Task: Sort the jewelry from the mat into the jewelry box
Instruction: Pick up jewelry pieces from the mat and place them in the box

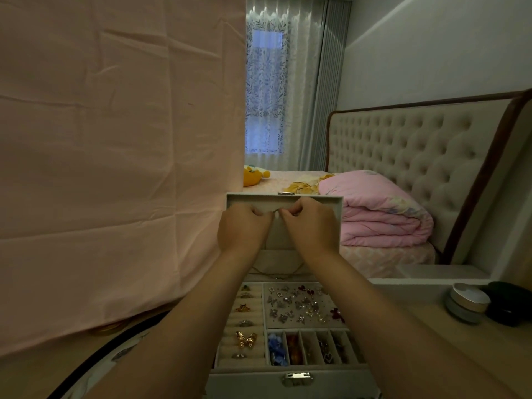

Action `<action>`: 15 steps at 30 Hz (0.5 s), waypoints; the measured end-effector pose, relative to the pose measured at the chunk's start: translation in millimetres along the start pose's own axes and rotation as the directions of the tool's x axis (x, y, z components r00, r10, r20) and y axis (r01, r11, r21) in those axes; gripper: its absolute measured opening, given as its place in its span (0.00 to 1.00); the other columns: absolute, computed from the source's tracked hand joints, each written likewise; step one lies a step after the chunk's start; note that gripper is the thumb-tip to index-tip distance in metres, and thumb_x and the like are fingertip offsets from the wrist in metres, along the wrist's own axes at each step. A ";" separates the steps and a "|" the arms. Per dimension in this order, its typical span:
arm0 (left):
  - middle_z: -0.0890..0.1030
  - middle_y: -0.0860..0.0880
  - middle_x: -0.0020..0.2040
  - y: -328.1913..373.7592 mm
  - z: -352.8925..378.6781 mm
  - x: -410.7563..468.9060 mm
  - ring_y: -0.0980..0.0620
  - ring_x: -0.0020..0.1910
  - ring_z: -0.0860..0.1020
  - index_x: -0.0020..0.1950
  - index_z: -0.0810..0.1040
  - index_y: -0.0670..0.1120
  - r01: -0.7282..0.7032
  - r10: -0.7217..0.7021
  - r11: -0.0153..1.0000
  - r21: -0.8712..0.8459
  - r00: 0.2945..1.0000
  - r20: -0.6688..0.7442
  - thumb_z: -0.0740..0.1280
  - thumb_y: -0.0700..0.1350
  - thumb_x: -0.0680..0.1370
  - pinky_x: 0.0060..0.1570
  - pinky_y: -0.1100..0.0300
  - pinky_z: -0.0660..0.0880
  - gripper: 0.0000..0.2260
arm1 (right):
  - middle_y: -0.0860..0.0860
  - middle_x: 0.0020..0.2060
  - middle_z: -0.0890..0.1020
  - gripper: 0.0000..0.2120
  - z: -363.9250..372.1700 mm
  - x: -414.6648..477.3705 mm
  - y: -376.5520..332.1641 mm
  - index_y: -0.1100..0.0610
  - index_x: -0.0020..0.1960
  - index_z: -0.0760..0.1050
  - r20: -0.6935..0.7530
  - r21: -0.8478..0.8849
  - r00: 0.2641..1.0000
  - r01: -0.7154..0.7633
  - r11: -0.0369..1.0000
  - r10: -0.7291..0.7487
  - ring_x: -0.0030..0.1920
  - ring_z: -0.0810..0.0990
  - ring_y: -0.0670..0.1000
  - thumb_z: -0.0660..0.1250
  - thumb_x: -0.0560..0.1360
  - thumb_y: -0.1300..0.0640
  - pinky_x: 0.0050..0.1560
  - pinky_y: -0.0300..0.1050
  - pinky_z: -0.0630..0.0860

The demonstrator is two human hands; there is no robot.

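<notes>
The grey jewelry box (331,371) stands open in front of me with its lid (338,204) upright. Rings (246,339) sit in the rolls at the left of the tray, earrings (302,305) lie on the pad at the upper right, and small compartments (309,348) run along the lower right. Both hands are raised against the inside of the lid. My left hand (244,227) and my right hand (312,223) each pinch a thin gold necklace chain (293,270) near a small hook; its loop hangs down over the lid's pocket. The mat is hidden.
A pink cloth (115,168) hangs close on the left. On the tabletop at the right stand a silver-lidded jar (467,302) and a black case (509,308). Behind the box is a bed with a folded pink quilt (383,217).
</notes>
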State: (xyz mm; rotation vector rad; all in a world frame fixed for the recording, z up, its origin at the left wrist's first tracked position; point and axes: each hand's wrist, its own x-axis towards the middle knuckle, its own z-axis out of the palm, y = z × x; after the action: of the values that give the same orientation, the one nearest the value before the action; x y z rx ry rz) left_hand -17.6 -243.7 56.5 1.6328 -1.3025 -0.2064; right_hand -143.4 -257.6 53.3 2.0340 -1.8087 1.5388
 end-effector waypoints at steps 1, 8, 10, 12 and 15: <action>0.76 0.53 0.28 -1.2 1.0 -0.6 0.51 0.35 0.78 0.28 0.76 0.49 0.008 -0.008 1.000 0.009 0.999 0.038 0.70 0.55 0.74 0.31 0.60 0.66 0.17 | 0.45 0.37 0.81 0.09 -0.3 -2.0 1.3 0.52 0.42 0.80 0.019 0.003 0.999 -0.041 0.999 0.040 0.40 0.79 0.48 0.72 0.75 0.48 0.37 0.43 0.72; 0.80 0.50 0.34 -2.2 0.7 -9.0 0.51 0.38 0.78 0.36 0.81 0.46 0.020 -0.008 0.998 -0.053 0.977 0.214 0.70 0.53 0.77 0.33 0.60 0.69 0.13 | 0.47 0.37 0.84 0.10 -1.1 -12.6 3.0 0.53 0.38 0.83 0.213 0.089 0.959 -0.208 0.974 0.186 0.39 0.80 0.48 0.73 0.75 0.49 0.34 0.39 0.71; 0.83 0.48 0.37 -3.2 -3.0 -11.9 0.50 0.39 0.81 0.40 0.83 0.46 -0.012 0.051 0.992 -0.123 0.948 0.314 0.67 0.50 0.79 0.39 0.57 0.77 0.11 | 0.52 0.37 0.84 0.13 -3.2 -14.5 2.9 0.58 0.39 0.83 0.324 0.135 0.925 -0.252 0.958 0.198 0.38 0.80 0.50 0.68 0.77 0.51 0.34 0.40 0.71; 0.85 0.48 0.41 -7.3 -8.8 -15.9 0.49 0.42 0.83 0.46 0.85 0.47 -0.039 0.093 0.989 -0.143 0.914 0.396 0.65 0.47 0.80 0.47 0.50 0.81 0.10 | 0.56 0.39 0.86 0.15 -4.1 -17.6 1.5 0.60 0.43 0.84 0.436 0.232 0.870 -0.357 0.905 0.231 0.40 0.82 0.55 0.65 0.78 0.51 0.40 0.47 0.77; 0.85 0.54 0.43 -15.2 -16.8 -21.4 0.54 0.43 0.81 0.49 0.86 0.53 -0.078 0.143 0.984 -0.160 0.883 0.447 0.64 0.43 0.79 0.50 0.52 0.80 0.11 | 0.59 0.42 0.86 0.16 -3.8 -22.6 -1.5 0.60 0.45 0.84 0.514 0.313 0.823 -0.442 0.841 0.242 0.42 0.83 0.57 0.65 0.76 0.48 0.48 0.56 0.80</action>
State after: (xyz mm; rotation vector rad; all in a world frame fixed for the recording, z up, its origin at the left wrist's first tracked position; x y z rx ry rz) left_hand -5.6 -217.7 44.2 1.4322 -1.6907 -0.6289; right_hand -141.2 -238.0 41.4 2.5549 -2.2987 1.7883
